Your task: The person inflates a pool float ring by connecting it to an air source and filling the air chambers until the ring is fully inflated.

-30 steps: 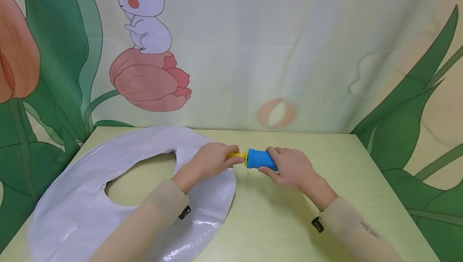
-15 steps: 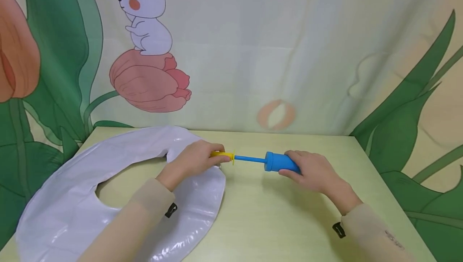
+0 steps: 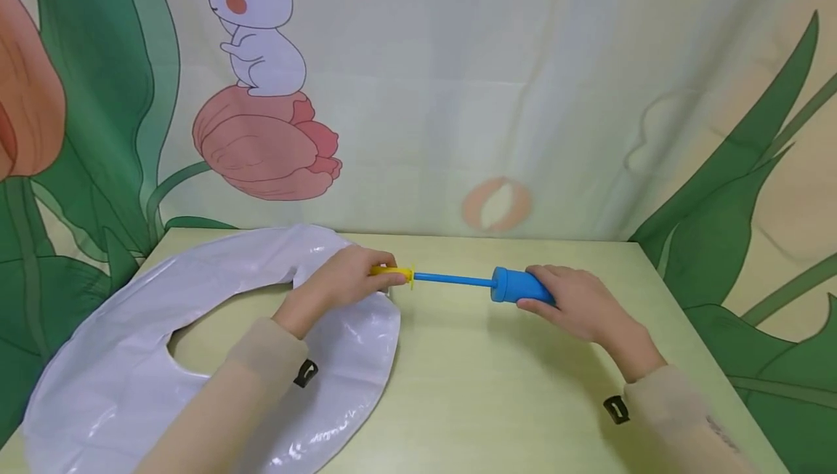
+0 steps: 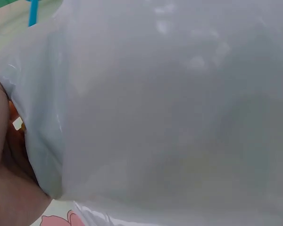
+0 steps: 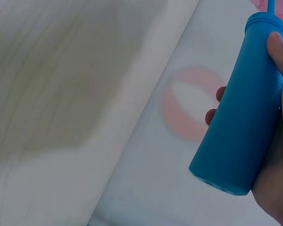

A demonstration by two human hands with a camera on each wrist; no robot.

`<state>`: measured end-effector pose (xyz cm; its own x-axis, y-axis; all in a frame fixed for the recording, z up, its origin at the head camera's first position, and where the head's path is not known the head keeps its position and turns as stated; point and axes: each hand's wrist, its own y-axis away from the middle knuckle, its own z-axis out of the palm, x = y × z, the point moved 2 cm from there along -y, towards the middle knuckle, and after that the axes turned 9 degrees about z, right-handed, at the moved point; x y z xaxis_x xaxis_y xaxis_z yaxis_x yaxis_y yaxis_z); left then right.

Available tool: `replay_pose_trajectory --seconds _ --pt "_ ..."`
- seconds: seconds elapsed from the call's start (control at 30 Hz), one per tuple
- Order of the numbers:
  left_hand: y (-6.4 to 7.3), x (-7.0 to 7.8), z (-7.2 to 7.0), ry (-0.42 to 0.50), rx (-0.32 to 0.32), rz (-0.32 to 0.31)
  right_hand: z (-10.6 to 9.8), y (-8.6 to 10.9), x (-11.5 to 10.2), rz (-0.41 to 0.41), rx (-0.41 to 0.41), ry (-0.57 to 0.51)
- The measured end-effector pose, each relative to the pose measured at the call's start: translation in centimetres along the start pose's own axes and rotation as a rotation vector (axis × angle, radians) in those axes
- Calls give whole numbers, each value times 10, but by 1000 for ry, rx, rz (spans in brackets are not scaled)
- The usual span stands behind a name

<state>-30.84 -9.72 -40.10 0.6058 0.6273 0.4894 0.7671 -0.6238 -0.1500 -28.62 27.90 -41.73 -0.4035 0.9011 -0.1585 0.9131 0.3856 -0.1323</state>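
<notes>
My left hand (image 3: 343,278) grips the yellow end piece (image 3: 392,271) of a hand air pump. From it a thin blue rod (image 3: 454,280) runs right, into the pump's blue cylinder (image 3: 522,286), which my right hand (image 3: 578,299) holds wrapped in its fingers. The rod is drawn well out. Under the left hand and forearm lies a flat, glossy whitish swim ring (image 3: 124,358), its surface filling most of the left wrist view. Whether the yellow end joins the ring is hidden by the fingers. In the right wrist view, fingertips (image 5: 211,117) show past the cylinder.
A pale green-yellow table (image 3: 484,401) carries the ring on its left side. Behind its back edge hangs a printed cloth (image 3: 405,96) with a rabbit, tulips and leaves. A black clip (image 3: 616,409) hangs by the right cuff, another (image 3: 305,373) by the left.
The hands have moved apart, the left hand leftward and the right hand rightward. The blue rod, at first unseen between yellow end and cylinder, has been drawn out. The ring has shifted slightly left.
</notes>
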Motion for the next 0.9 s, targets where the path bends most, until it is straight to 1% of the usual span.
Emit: replay_pose_trajectory --seconds 0.1,0.2,0.37,0.47,0.63,0.73,0.83,0.9 --pt "-5 3 1 -7 15 3 2 -7 -8 -23 13 8" --pt "-10 6 7 -17 9 8 6 -13 -16 -37 26 22" --pt "-14 9 17 -45 -18 -20 15 -21 -38 -60 29 39" --pt "-15 14 20 -66 -13 -30 17 -26 -52 -71 31 45" --pt "-17 22 22 -72 2 -4 15 -35 -72 -87 27 69" --pt "-18 24 24 -59 -2 19 13 -37 -76 -86 31 90" --pt "-17 25 24 -48 -14 20 11 -35 -76 -88 28 89" --pt "-15 24 23 -43 -28 16 13 -33 -72 -92 25 76"
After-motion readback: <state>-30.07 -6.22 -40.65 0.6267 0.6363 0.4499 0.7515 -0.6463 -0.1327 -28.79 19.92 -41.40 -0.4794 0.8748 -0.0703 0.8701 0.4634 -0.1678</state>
